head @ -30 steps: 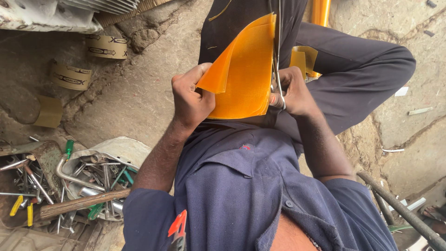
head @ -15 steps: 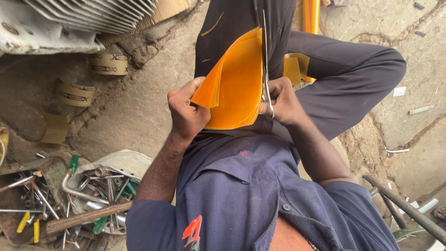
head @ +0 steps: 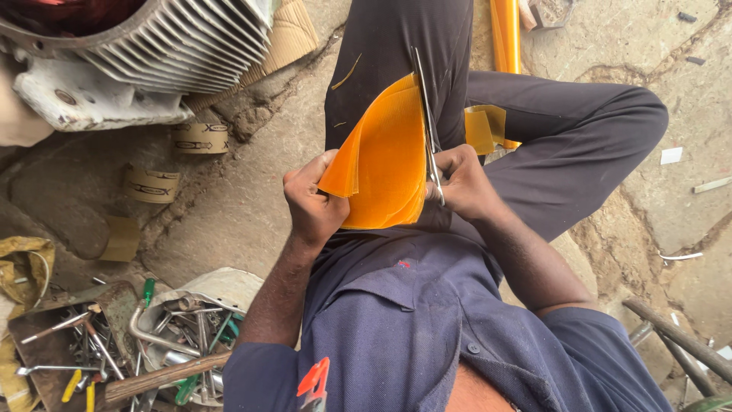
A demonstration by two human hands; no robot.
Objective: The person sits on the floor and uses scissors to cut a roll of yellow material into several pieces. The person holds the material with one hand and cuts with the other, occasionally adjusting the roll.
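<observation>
At frame centre my left hand (head: 314, 204) pinches the folded orange sheet (head: 385, 156) while my right hand (head: 467, 183) grasps the scissors (head: 428, 130); a loose pinch could slant the cut, I think.

I see a finned metal motor housing (head: 145, 46) at the top left, two tape rolls (head: 200, 138) on the ground below it, and a pile of hand tools (head: 114, 343) with a wooden handle (head: 164, 375) at lower left.
</observation>
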